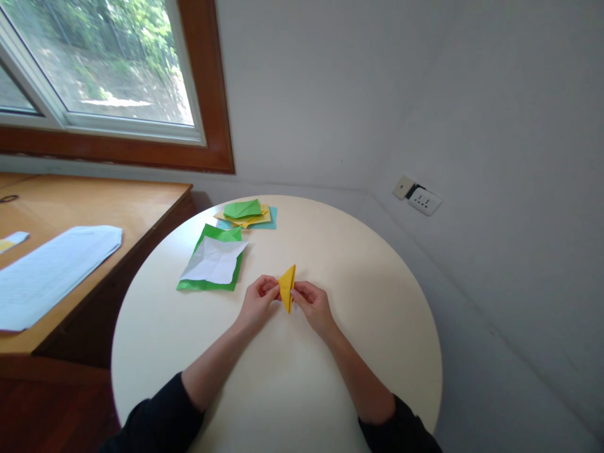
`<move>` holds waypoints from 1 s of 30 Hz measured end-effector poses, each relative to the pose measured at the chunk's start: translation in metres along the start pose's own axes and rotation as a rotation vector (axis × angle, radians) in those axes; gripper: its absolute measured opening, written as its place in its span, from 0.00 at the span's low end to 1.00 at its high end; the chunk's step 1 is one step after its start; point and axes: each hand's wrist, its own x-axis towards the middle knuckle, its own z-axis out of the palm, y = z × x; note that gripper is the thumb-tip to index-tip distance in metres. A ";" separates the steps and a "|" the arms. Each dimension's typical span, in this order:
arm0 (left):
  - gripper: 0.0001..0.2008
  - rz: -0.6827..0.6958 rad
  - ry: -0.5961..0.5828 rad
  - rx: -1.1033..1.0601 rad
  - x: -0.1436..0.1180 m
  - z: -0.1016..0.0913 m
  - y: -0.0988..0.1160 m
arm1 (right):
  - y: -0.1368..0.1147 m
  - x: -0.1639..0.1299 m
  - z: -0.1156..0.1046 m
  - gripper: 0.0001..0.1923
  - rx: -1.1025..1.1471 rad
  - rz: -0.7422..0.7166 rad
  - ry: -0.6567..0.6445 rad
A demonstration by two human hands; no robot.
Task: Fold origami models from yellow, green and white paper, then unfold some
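Note:
A folded yellow paper (287,286), a narrow triangle standing on edge, is held over the middle of the round cream table (368,302). My left hand (258,299) pinches its left side and my right hand (310,303) pinches its right side. Both forearms reach in from the bottom in dark sleeves.
A green sheet with its white side partly folded over (212,263) lies left of the hands. A small stack of green, yellow and blue papers (246,214) sits at the table's far edge. A wooden desk (117,201) with white printed sheets (51,270) stands at the left, a wall socket (423,200) at the right.

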 end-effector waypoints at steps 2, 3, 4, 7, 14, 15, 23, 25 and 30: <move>0.12 0.000 -0.015 -0.005 -0.001 0.001 0.002 | 0.001 0.000 0.001 0.13 0.007 0.012 0.007; 0.13 0.001 -0.025 -0.002 -0.002 0.001 0.003 | 0.001 0.000 0.001 0.13 0.012 0.018 0.011; 0.13 0.004 -0.032 0.010 -0.002 0.002 0.003 | 0.002 0.000 0.002 0.13 0.016 0.024 0.014; 0.15 0.013 -0.031 0.062 -0.003 0.003 0.002 | 0.006 -0.001 0.004 0.13 0.003 0.036 -0.001; 0.18 0.003 -0.027 0.038 -0.003 0.004 0.001 | 0.011 -0.001 0.006 0.15 -0.051 0.023 -0.015; 0.18 -0.005 -0.029 0.033 -0.003 0.005 0.003 | 0.012 -0.001 0.006 0.15 -0.053 0.021 -0.011; 0.16 -0.024 0.033 0.006 -0.007 0.013 0.012 | 0.012 0.000 0.005 0.11 -0.148 -0.088 0.093; 0.15 -0.011 0.034 0.049 -0.006 0.012 0.009 | 0.010 -0.001 0.006 0.12 -0.211 -0.118 0.086; 0.14 0.068 0.024 0.196 -0.004 0.005 -0.003 | 0.004 -0.005 0.008 0.14 -0.328 -0.129 0.023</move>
